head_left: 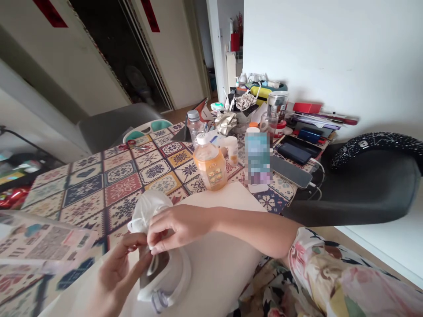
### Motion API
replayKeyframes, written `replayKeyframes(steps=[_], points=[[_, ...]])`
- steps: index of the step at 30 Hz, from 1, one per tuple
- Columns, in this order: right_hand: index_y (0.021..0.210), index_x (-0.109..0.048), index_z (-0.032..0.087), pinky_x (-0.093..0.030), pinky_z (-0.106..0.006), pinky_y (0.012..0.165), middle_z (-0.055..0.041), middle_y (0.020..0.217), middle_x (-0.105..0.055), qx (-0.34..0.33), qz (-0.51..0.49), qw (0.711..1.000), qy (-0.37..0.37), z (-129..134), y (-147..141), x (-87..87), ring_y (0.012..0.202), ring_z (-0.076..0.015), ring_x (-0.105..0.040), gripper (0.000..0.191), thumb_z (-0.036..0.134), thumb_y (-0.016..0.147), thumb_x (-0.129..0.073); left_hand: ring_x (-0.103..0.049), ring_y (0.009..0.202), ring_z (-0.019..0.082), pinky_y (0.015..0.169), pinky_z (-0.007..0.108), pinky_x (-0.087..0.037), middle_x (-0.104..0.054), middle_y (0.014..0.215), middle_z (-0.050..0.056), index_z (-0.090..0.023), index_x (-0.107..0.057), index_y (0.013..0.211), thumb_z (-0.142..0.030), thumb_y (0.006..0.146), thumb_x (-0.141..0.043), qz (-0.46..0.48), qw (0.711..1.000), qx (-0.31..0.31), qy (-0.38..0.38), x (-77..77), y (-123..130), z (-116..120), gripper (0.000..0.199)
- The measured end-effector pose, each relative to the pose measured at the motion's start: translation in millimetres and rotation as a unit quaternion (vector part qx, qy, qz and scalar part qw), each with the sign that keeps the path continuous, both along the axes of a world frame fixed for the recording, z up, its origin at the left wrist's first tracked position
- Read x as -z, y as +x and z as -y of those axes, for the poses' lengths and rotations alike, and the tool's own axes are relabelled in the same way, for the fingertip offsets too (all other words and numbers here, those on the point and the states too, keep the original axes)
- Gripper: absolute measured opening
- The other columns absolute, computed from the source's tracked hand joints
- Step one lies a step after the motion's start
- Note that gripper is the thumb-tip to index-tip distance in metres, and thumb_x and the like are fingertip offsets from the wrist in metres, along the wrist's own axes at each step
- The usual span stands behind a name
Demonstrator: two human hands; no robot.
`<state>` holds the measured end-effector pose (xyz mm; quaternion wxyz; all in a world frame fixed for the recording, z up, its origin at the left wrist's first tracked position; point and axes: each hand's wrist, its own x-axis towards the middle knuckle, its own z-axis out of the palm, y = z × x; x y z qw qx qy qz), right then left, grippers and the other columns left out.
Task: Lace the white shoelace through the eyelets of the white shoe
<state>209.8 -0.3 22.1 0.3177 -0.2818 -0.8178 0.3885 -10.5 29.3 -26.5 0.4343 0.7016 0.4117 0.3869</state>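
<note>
A white soft item (180,268) with a rounded, padded-looking rim lies on a large pale sheet (224,246) in front of me. Its exact kind I cannot make out. Beyond it, a gathered white bundle (150,204) touches my fingers from behind. My left hand (119,268) comes up from the bottom with thumb and fingers pinched at the item's near left edge. Reaching across from the right, my right hand (181,224) pinches at the same spot, its fingertips against a small white bit. The fingers hide most of what they hold.
Just past the sheet stand an orange drink bottle (211,165) and a blurred-out upright box (257,158). A clear bottle (195,125), a phone (291,171) and a power bank (294,149) sit farther back. Printed plastic packaging (46,242) lies left; scissors (134,144) rest at the far edge.
</note>
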Motion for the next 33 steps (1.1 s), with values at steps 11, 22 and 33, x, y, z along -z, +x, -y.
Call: replayKeyframes(steps=[11,22,33], points=[[0.069,-0.059,0.017,-0.043,-0.026,0.075,-0.0005,0.075,-0.058,-0.163,-0.126,0.959,-0.194,-6,15,-5.4,0.072,-0.0125,-0.051,0.036,0.044,0.092,-0.064,-0.059,0.076,0.023,0.074,0.031,-0.049,-0.065,0.073,0.003,-0.023,-0.070,0.069,-0.054,0.058,-0.082,-0.010,1.000,-0.007,0.022,-11.3,10,9,0.036],[0.088,-0.061,0.011,-0.040,-0.020,0.079,0.0019,0.082,-0.052,0.007,0.003,1.000,-0.006,-2,-2,-0.7,0.081,-0.0093,-0.050,0.008,0.005,0.088,-0.067,-0.056,0.086,0.016,0.073,0.022,-0.052,-0.059,0.086,0.003,-0.023,-0.075,0.062,-0.030,0.057,-0.090,0.191,0.981,0.040,-0.016,1.2,10,14,0.017],[0.077,-0.063,0.014,-0.041,-0.026,0.079,0.0004,0.082,-0.057,-0.072,-0.299,0.924,-0.228,-11,4,14.4,0.080,-0.0118,-0.052,0.032,0.042,0.079,-0.079,-0.056,0.080,0.016,0.079,0.030,-0.055,-0.064,0.070,-0.007,-0.034,-0.064,0.044,-0.060,0.035,-0.091,0.391,0.907,-0.091,-0.125,-29.8,6,22,0.038]])
